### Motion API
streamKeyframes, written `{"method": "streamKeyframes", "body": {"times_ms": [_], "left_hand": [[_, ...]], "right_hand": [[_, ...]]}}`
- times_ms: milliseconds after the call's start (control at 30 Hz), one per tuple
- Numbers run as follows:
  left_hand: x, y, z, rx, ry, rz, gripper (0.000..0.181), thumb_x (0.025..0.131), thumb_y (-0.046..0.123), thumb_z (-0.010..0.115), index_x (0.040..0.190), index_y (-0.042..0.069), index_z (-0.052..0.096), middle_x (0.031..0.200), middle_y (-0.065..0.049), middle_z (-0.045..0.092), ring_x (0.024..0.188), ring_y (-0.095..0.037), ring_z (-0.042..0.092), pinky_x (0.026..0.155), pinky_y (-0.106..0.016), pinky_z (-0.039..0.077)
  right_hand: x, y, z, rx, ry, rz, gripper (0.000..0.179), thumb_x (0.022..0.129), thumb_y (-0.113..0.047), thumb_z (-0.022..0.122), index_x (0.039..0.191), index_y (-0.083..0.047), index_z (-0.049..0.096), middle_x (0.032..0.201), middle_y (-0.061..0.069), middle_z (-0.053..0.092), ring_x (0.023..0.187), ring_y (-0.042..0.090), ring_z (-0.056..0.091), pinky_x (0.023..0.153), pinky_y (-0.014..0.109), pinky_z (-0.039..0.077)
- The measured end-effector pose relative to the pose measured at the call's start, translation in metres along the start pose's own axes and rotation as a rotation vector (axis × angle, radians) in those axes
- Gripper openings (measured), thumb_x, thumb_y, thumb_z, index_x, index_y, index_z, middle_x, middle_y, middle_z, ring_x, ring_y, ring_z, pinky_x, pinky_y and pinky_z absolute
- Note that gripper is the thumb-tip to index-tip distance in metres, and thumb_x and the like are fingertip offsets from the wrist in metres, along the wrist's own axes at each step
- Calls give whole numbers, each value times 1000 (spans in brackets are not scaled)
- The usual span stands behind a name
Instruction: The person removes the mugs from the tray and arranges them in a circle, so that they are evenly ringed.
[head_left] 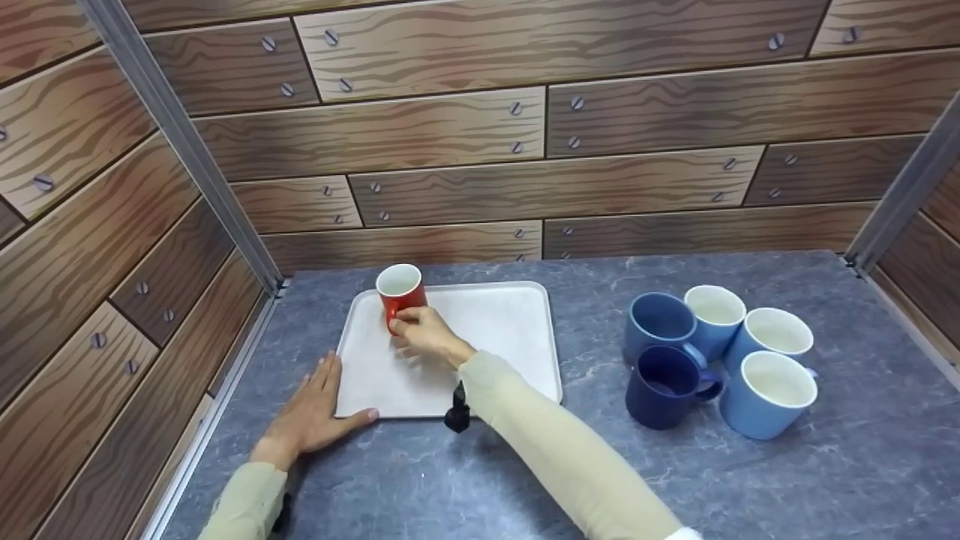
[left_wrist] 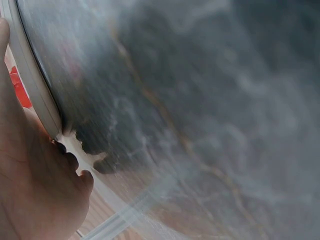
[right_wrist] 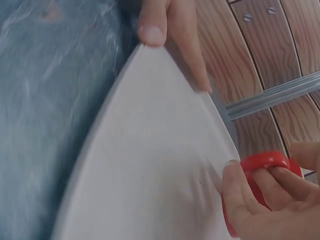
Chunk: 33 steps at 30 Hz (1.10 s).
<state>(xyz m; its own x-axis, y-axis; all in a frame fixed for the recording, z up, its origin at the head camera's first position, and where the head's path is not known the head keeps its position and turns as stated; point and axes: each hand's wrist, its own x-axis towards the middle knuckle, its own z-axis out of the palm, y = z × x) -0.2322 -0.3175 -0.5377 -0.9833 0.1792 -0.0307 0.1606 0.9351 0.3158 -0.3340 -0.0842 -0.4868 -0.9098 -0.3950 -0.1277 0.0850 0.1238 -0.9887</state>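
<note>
A red mug (head_left: 405,298) with a pale inside stands upright at the far left corner of a white tray (head_left: 487,352). My right hand (head_left: 429,334) grips the mug by its handle; in the right wrist view, fingers of that right hand (right_wrist: 275,200) pass through the red handle (right_wrist: 265,160). At the tray's near left corner my left hand (head_left: 311,412) rests with fingers straight along the left edge and the thumb at the front edge. The left wrist view shows that left hand (left_wrist: 35,180) against the tray rim (left_wrist: 37,75).
On the right of the grey marbled table (head_left: 480,480) several blue mugs stand close together, among them a dark navy mug (head_left: 660,401) and a light blue mug (head_left: 761,409). Wood-patterned walls (head_left: 450,127) and metal corner posts (head_left: 180,142) bound the table at the back and sides.
</note>
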Motion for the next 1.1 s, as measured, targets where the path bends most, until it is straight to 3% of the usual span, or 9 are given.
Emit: {"method": "streamKeyframes", "body": {"times_ms": [167,333,467,600,733,1100], "left_hand": [[0,0,0,1,0,-4,126,91,80,61,167,-9,14,176,-28,10,164,-46,12,134,-61,16],[0,-1,-1,5,0,-9,126,91,81,61,167,-9,13,177,-28,10,164,-46,12,134,-61,16],[0,0,-1,5,1,-8,126,91,80,61,167,-9,13,177,-28,10,164,-47,12,134,-60,16],[0,0,0,-2,1,-11,126,91,80,61,167,-8,14,177,-27,10,164,-46,12,134,-61,15],[-1,2,1,-7,-6,-11,127,91,81,61,167,-8,13,177,-27,9,164,-46,11,134,-60,15],[0,1,-1,-4,-2,-9,127,91,81,61,167,-9,13,176,-28,10,164,-46,12,134,-60,15]], "right_hand": [[2,2,6,78,36,35,33,109,-13,60,137,3,66,129,32,70,105,40,76,86,45,67],[4,6,9,135,119,12,20,105,-7,66,118,6,72,118,31,73,85,26,76,79,38,68],[3,6,8,102,203,-19,15,103,-6,70,105,8,75,107,30,76,73,20,73,76,37,68],[1,6,5,40,239,-51,18,103,-6,70,104,9,78,96,25,78,65,15,68,70,34,67],[-3,6,0,17,231,-56,19,102,-6,71,107,10,79,91,25,78,63,13,66,69,33,67],[-31,-7,-30,6,101,-85,24,104,-7,69,121,8,76,108,35,76,69,15,73,82,41,68]]}}
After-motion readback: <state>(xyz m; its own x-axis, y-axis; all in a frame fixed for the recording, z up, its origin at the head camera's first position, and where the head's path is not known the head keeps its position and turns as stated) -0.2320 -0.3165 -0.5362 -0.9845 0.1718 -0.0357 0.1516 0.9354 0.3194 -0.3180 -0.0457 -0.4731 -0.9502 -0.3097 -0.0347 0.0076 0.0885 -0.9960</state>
